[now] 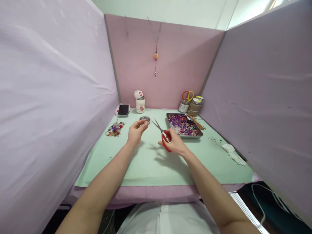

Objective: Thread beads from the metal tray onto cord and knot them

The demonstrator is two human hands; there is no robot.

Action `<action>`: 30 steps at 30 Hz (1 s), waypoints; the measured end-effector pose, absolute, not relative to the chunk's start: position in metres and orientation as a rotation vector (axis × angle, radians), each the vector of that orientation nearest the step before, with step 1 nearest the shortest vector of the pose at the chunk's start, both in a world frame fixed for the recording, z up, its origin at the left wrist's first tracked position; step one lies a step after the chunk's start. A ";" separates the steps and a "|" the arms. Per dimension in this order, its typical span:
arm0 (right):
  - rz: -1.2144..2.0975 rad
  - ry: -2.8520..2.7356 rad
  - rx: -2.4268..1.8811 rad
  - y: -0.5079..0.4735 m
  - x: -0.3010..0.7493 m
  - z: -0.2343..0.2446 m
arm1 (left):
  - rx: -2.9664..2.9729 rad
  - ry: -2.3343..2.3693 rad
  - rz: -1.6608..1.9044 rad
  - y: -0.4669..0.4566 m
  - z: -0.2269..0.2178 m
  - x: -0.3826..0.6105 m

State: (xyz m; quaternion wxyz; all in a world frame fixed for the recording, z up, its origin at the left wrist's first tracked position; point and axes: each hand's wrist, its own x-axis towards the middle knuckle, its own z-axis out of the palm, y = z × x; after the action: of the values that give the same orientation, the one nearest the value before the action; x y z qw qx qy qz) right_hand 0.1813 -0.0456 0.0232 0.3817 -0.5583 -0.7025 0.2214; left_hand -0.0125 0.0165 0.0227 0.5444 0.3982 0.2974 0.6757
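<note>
My right hand (174,143) grips a pair of scissors (163,136) with red handles. The blades stand apart and point up and to the left, toward my left hand. With thumb and fingertips together, my left hand (136,132) pinches something small and pale that I cannot make out. Just behind those fingertips is a small round container (144,119), partly covered by them. Both hands are above the green mat (146,169), and the scissors cast a shadow on it. A gap separates the blade tips from my left fingers.
Right of centre lies a metal tray (188,136) of purple beads, cords (200,123) beside it. Strung beads (115,128), a phone (123,110) and a bottle (140,103) sit left. Two jars (195,106) (184,106), tissue (233,154) and a hanging ornament (156,56) are also present.
</note>
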 end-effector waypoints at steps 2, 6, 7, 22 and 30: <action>0.571 -1.835 -1.409 -0.032 0.164 0.016 | 0.922 0.687 1.626 0.018 0.024 -0.016; 0.583 -1.852 -1.408 -0.021 0.160 0.003 | 0.910 0.679 1.594 0.022 0.020 -0.018; 0.580 -1.841 -1.404 -0.020 0.162 0.001 | 0.915 0.687 1.574 0.023 0.018 -0.018; 0.616 -1.785 -1.339 -0.019 0.163 -0.010 | 1.012 0.769 1.325 0.023 0.001 -0.011; 0.656 -1.774 -1.327 -0.020 0.164 -0.010 | 0.977 0.775 1.328 0.023 0.000 -0.010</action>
State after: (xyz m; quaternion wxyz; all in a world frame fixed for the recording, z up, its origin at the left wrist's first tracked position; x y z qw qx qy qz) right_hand 0.1638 -0.0200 -0.0103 0.4036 -0.5255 -0.7025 0.2597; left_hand -0.0104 0.0226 -0.0002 0.6130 0.4238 0.3359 0.5760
